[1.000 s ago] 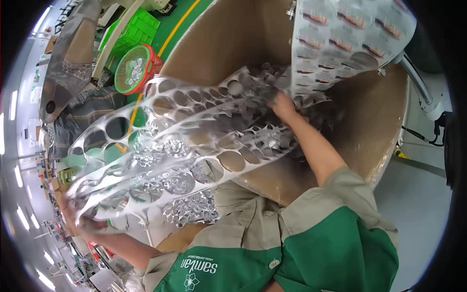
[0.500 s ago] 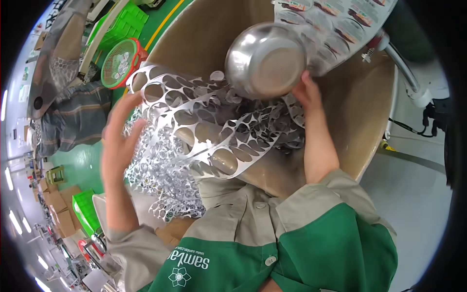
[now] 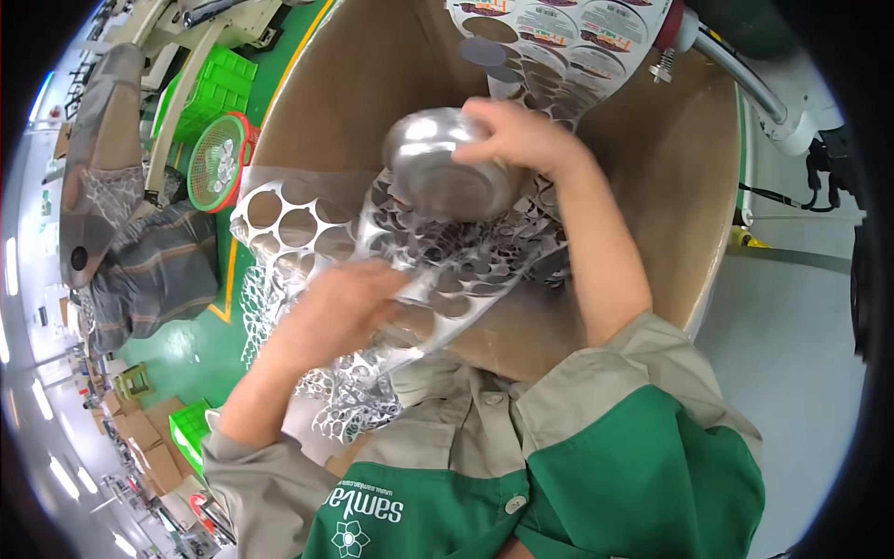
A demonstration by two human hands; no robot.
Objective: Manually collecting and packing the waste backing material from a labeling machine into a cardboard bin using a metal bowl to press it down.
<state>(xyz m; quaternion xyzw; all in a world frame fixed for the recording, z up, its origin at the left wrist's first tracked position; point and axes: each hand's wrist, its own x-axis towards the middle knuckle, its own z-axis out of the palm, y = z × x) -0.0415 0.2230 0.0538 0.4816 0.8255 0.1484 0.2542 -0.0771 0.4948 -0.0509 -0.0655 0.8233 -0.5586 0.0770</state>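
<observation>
While the bowl [image 3: 438,177] is clamped by the right hand [image 3: 526,135], the holed sheet [image 3: 428,282] is overlapped by the left hand [image 3: 340,306].
Above the tub's [image 3: 317,102] near-left edge, left-finger closure cannot be told.

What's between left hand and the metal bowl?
Head view: crumpled, hole-punched silvery sheet lies between the left hand and the metal bowl; the hand is motion-blurred.

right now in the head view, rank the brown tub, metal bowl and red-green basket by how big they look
1. Brown tub
2. Metal bowl, in the right hand
3. Red-green basket, farther away, so true size is unsure
</observation>
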